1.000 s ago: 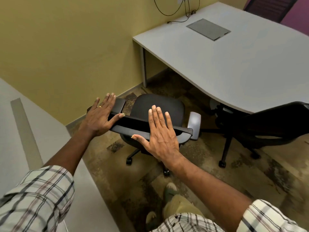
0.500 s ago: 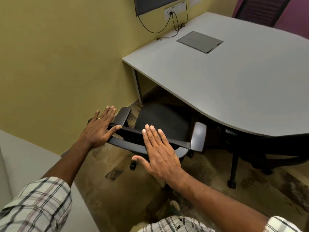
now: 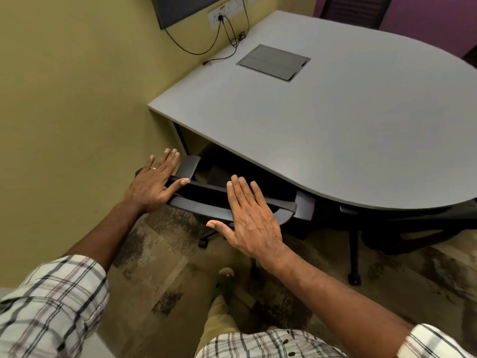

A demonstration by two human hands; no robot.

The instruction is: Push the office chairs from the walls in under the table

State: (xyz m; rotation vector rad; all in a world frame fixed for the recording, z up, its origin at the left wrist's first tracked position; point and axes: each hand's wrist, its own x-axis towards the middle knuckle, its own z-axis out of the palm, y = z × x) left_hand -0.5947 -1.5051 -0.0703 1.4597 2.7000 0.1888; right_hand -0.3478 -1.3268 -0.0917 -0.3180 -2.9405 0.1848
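The office chair [image 3: 206, 200] is seen from behind and above, with its seat tucked beneath the near edge of the grey table [image 3: 335, 130] and only the top of its backrest and both armrests left showing outside that edge. The left armrest [image 3: 189, 165] lies close to the table's leg at the yellow wall [image 3: 77, 86]; the right armrest [image 3: 305, 206] sits just below the curved tabletop rim. The backrest top is pressed by two flat, open palms, with nothing gripped. The left hand [image 3: 154, 183] is laid on the left end of the backrest, fingers spread and extended, a ring worn on one finger. The right hand [image 3: 251, 219] is laid on the right part of the backrest, fingers straight and together, thumb held out to the side. A second dark chair [image 3: 413, 228] is parked partly under the table to the right, just beside the first. A grey flap panel [image 3: 273, 62] is set into the tabletop, and black cables [image 3: 224, 34] are run from a wall socket towards the table. Patterned carpet [image 3: 160, 267] is seen underfoot, with one foot [image 3: 224, 277] placed behind the chair.
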